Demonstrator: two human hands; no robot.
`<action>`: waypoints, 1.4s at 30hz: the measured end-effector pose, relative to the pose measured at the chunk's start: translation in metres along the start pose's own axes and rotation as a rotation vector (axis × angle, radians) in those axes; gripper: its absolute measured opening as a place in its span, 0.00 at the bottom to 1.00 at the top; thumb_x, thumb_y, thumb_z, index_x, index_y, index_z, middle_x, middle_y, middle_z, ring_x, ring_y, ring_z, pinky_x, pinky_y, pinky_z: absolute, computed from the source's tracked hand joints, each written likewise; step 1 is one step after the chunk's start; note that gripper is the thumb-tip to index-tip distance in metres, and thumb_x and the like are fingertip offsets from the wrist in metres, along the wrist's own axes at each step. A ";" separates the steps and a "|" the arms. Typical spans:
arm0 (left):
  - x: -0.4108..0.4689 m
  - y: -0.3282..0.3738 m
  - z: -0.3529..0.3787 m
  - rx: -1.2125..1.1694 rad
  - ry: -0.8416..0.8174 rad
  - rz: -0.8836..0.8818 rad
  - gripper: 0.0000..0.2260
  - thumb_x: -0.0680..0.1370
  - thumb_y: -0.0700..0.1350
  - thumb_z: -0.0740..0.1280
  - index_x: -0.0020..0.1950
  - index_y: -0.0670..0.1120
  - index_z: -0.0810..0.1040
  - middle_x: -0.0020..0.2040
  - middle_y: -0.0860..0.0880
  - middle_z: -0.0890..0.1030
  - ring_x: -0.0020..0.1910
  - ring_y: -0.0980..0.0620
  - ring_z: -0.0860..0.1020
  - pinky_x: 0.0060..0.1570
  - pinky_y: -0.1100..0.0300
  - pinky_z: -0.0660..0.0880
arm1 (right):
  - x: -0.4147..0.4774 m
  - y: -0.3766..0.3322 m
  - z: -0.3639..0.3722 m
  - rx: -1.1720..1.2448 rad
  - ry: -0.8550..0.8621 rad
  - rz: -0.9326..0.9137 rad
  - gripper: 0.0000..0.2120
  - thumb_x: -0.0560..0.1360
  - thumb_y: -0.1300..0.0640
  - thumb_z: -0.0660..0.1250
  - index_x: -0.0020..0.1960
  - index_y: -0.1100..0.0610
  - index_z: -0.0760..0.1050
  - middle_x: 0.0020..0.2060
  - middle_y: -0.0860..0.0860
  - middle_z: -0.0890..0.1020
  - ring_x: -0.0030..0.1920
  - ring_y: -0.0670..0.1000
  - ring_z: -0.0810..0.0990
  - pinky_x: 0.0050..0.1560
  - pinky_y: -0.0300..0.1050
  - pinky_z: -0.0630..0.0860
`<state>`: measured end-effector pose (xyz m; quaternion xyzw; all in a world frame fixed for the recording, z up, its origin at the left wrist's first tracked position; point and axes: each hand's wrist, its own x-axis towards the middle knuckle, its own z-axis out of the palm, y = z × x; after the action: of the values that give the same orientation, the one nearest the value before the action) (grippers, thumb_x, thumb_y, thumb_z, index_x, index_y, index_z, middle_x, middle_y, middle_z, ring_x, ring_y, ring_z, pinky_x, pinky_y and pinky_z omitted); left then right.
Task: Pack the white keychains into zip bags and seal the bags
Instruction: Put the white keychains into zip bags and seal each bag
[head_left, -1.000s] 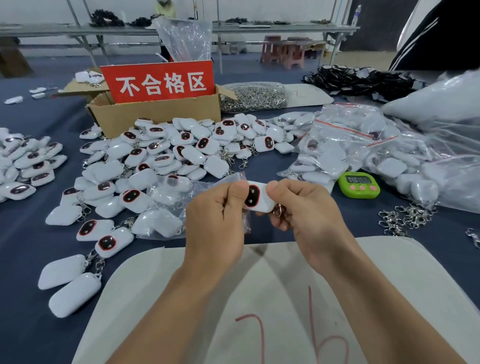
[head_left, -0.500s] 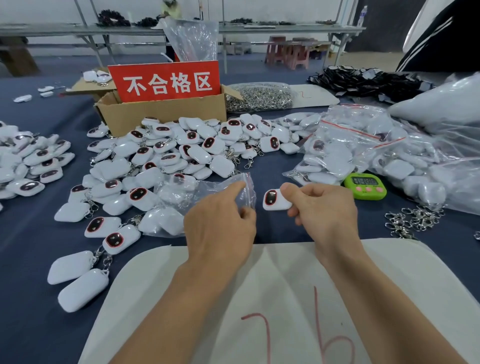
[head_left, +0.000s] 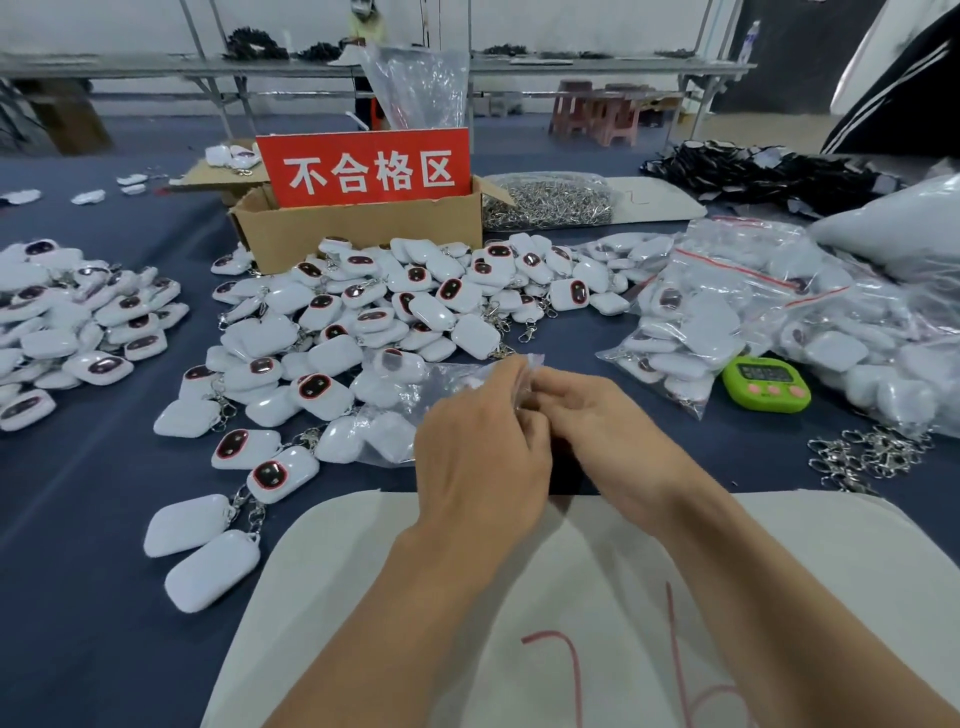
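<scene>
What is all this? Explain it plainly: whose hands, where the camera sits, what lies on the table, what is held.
No machine here: these are a person's two bare hands, filmed by one camera worn on their head, looking down. On the blue table lie loose white keychains, a cardboard box with a red sign, filled bags, a green timer and metal clasps. The left hand pinches the mouth of a part-filled clear zip bag. The right hand meets it there; what its fingers hold is hidden.
</scene>
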<state>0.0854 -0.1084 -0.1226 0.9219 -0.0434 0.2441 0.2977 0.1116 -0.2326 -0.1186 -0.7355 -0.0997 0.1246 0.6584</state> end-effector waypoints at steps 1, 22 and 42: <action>0.001 -0.001 -0.001 -0.027 0.009 -0.020 0.21 0.77 0.45 0.63 0.70 0.56 0.75 0.46 0.50 0.84 0.47 0.44 0.80 0.44 0.53 0.69 | 0.001 0.000 0.000 0.059 -0.016 -0.026 0.26 0.77 0.77 0.55 0.60 0.56 0.83 0.55 0.51 0.88 0.58 0.52 0.86 0.58 0.44 0.81; 0.007 -0.026 0.015 0.128 -0.236 -0.047 0.08 0.80 0.54 0.62 0.44 0.53 0.69 0.36 0.55 0.70 0.37 0.49 0.72 0.35 0.57 0.64 | 0.124 -0.020 0.037 -1.280 0.272 -0.173 0.15 0.76 0.60 0.68 0.62 0.53 0.76 0.54 0.53 0.81 0.55 0.58 0.81 0.42 0.45 0.66; 0.011 -0.006 0.007 -0.595 -0.211 -0.193 0.12 0.77 0.43 0.73 0.55 0.59 0.85 0.31 0.52 0.80 0.29 0.59 0.72 0.33 0.68 0.67 | -0.027 -0.006 -0.012 0.272 0.384 0.114 0.09 0.79 0.69 0.64 0.51 0.59 0.81 0.44 0.63 0.87 0.42 0.57 0.88 0.39 0.44 0.84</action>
<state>0.0995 -0.1070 -0.1258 0.8144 -0.0559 0.0946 0.5698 0.0900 -0.2511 -0.1104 -0.6547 0.0864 0.0318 0.7503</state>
